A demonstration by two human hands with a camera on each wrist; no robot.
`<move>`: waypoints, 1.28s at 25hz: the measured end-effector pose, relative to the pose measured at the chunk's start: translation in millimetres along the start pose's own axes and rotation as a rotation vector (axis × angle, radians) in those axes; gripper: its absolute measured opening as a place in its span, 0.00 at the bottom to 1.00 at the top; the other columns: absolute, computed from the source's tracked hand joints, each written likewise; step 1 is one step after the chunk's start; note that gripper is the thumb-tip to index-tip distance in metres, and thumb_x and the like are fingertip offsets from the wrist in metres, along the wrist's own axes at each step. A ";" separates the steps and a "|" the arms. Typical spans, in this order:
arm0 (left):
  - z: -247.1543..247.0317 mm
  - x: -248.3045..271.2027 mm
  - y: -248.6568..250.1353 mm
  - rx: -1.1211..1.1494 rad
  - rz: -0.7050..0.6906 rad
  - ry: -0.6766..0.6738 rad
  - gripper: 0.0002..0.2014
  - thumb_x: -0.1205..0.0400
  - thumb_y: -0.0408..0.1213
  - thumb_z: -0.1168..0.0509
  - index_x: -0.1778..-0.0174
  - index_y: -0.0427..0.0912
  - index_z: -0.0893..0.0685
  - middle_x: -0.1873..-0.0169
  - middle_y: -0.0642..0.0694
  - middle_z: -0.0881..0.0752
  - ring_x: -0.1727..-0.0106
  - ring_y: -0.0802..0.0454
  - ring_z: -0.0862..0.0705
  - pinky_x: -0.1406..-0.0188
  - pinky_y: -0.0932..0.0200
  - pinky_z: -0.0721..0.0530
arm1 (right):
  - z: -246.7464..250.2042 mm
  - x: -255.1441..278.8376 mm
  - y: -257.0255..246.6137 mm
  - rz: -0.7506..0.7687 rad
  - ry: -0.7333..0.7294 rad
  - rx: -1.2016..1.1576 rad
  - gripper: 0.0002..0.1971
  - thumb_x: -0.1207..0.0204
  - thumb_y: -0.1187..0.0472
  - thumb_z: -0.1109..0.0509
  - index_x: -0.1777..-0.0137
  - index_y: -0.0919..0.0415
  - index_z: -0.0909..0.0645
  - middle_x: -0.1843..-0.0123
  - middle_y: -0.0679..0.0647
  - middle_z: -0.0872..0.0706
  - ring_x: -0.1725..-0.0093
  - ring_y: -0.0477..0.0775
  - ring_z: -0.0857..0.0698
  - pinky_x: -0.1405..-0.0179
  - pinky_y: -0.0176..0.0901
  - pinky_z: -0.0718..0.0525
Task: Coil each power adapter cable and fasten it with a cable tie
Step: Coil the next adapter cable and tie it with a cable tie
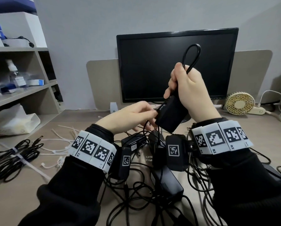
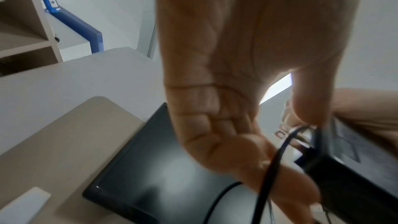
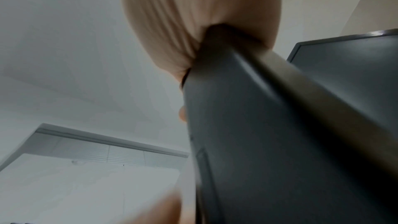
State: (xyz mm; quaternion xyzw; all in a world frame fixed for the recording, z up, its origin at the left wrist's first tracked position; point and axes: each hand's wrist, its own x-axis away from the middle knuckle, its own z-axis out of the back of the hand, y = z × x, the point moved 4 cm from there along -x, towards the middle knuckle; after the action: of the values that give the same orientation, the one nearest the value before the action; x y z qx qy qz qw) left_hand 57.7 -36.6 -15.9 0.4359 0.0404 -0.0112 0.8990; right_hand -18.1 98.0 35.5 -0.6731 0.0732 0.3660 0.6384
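Coiling | our right hand grips adapter and loop | left hand pinches cable | risk: loop springs loose if grip slackens

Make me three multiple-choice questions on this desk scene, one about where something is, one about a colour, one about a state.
1. Where do the coiled, tied cables lie?
A. left on the desk
B. on the shelf
C. behind the monitor

2. What colour are the loose cable ties?
A. black
B. white
C. blue

3. What state is the monitor in?
A. showing a window
B. dark
C. lying face down

Answers:
1 A, the bundles sit on the desk at the left.
2 B, pale strips beside the left hand.
3 B, it stands upright with a black screen behind the right hand, which holds the adapter.
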 end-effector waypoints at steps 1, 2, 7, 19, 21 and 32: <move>-0.6 -0.4 -4.2 -0.089 0.004 -0.060 0.08 0.15 0.46 0.40 0.51 0.47 0.19 0.53 0.53 0.10 0.52 0.59 0.13 0.51 0.58 0.19 | 3.6 -0.2 -1.4 0.007 0.005 0.016 0.21 0.13 0.57 0.48 0.70 0.58 0.33 0.77 0.48 0.29 0.78 0.51 0.18 0.66 0.48 0.24; -2.3 -0.6 -11.3 -0.173 0.029 -0.132 0.09 0.17 0.46 0.38 0.52 0.46 0.17 0.50 0.51 0.10 0.47 0.55 0.13 0.41 0.54 0.19 | 6.5 -0.5 -2.9 0.015 0.003 0.030 0.21 0.13 0.57 0.48 0.69 0.57 0.32 0.77 0.47 0.29 0.78 0.50 0.18 0.66 0.48 0.24; 5.4 -3.9 -25.2 -0.210 0.065 -0.046 0.11 0.13 0.35 0.44 0.56 0.42 0.17 0.56 0.46 0.11 0.62 0.55 0.14 0.58 0.56 0.16 | 8.1 -0.4 -7.0 0.035 -0.034 0.079 0.20 0.13 0.56 0.47 0.68 0.57 0.32 0.78 0.46 0.30 0.78 0.48 0.18 0.66 0.46 0.24; 50.5 36.8 40.7 0.225 -0.484 0.749 0.05 0.20 0.30 0.31 0.60 0.43 0.15 0.75 0.56 0.15 0.74 0.63 0.19 0.74 0.69 0.21 | -44.3 17.3 1.5 0.019 -0.452 0.349 0.16 0.13 0.55 0.48 0.59 0.52 0.22 0.76 0.48 0.25 0.76 0.43 0.22 0.68 0.41 0.23; 52.5 39.0 41.6 0.221 -0.503 0.737 0.05 0.20 0.29 0.31 0.58 0.43 0.15 0.72 0.56 0.13 0.71 0.63 0.18 0.69 0.68 0.19 | -48.7 19.9 1.8 0.013 -0.468 0.327 0.17 0.12 0.54 0.48 0.59 0.51 0.21 0.74 0.50 0.24 0.75 0.45 0.22 0.66 0.43 0.23; 46.1 36.8 42.7 0.318 -0.532 0.681 0.04 0.22 0.27 0.29 0.61 0.39 0.14 0.71 0.53 0.12 0.68 0.56 0.14 0.64 0.62 0.14 | -54.5 30.2 -10.2 0.040 -0.489 0.254 0.17 0.20 0.38 0.41 0.66 0.44 0.22 0.78 0.39 0.22 0.75 0.39 0.23 0.68 0.39 0.23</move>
State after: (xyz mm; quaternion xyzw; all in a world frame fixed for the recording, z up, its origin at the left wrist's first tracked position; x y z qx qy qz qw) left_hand 99.7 -45.8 43.0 0.5218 0.4417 -0.1036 0.7224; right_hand 31.2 61.1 21.4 -0.4779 -0.0245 0.5180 0.7090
